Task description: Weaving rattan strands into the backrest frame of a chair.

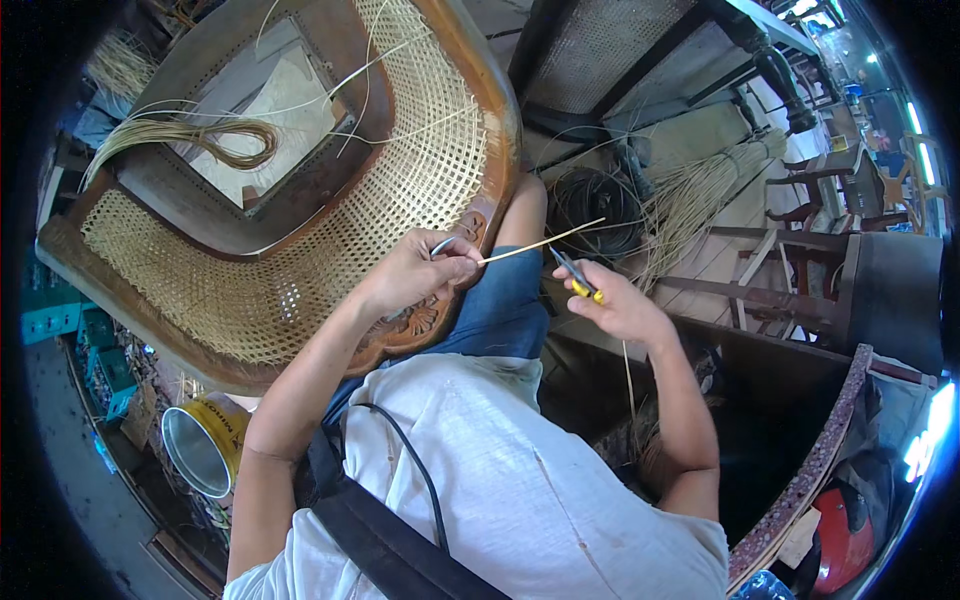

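Note:
My left hand [425, 270] pinches a thin pale cane strip [540, 243] between thumb and fingers, its free end pointing right. A narrow silvery piece [443, 246] shows at the same fingers; I cannot tell what it is. My right hand [630, 308] is closed around a small yellow-and-black hand tool [580, 280], which looks like pliers, its dark tip just below the strip. Beside my left hand, a carved wooden chair frame [505, 140] with woven cane panels [290, 280] leans over my lap. Several loose strands stick up from the weave.
A looped bundle of cane [235, 143] lies on the frame's inner opening. Right of my knee are a dark coil [597, 212] and a heap of long cane strands [705, 190]. A yellow can [215, 435] stands lower left; a dark open bin [780, 430] is lower right.

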